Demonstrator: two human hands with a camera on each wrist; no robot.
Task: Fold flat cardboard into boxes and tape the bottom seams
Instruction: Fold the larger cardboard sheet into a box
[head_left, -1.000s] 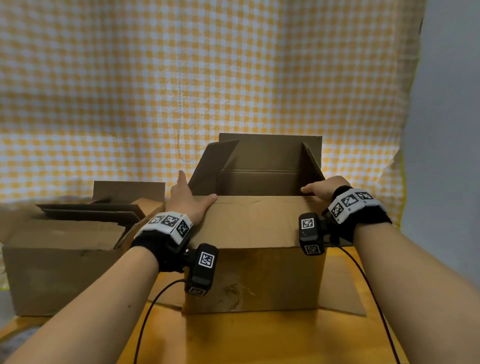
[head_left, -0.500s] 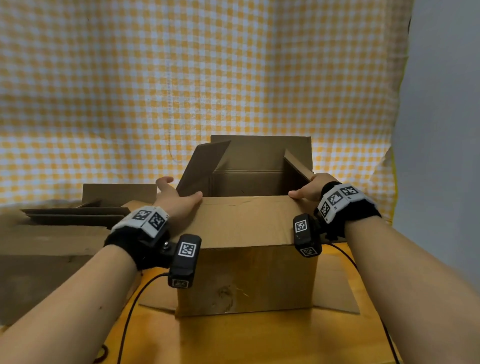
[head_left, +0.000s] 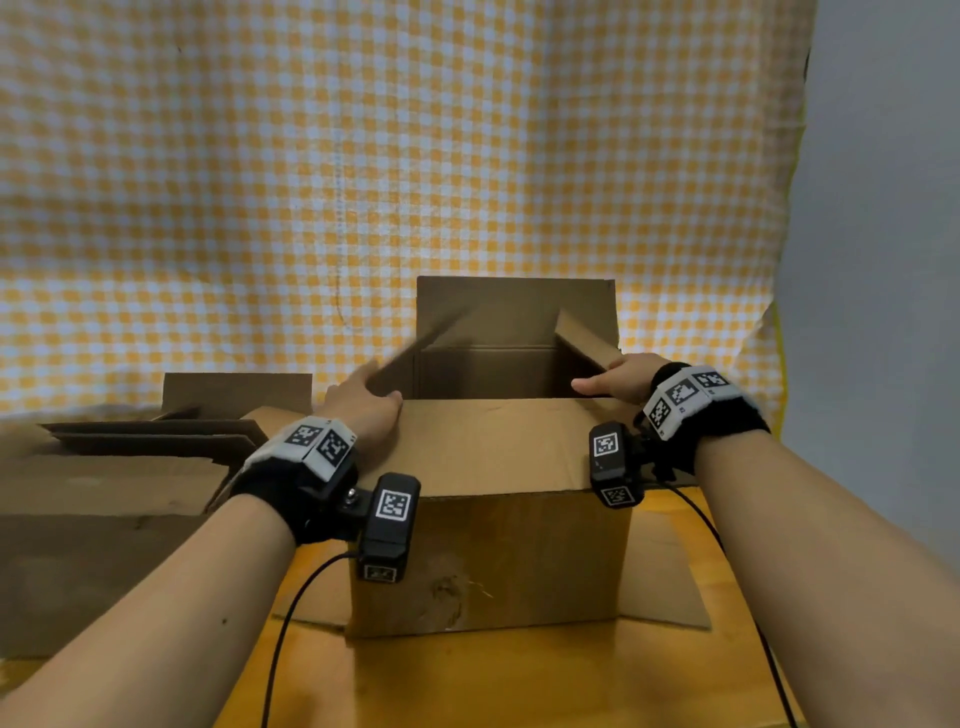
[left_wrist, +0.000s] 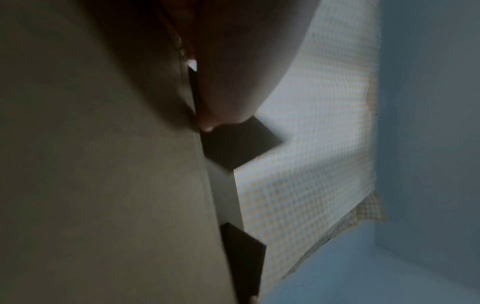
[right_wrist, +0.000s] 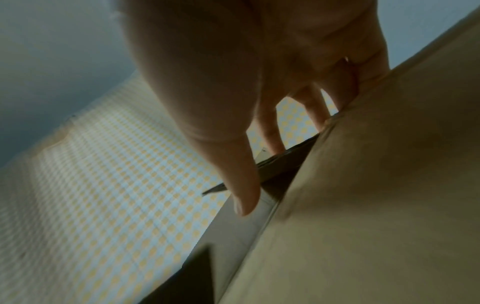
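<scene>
Cardboard filled your view: the box (head_left: 488, 545) stood on the table (head_left: 467, 686), its near flap (head_left: 493, 441) folded level; your left hand (head_left: 358, 410) lay on that flap's left corner, fingers laid flat against the left flap (head_left: 400, 358), which was blurred and tilted inward; your right hand (head_left: 618, 379) pressed loosely spread fingers on the right flap (head_left: 587, 343), likewise leaning in; the far flap (head_left: 514, 306) stood upright; another box (head_left: 104, 519) sat to the left before the checked cloth (head_left: 363, 156).
</scene>
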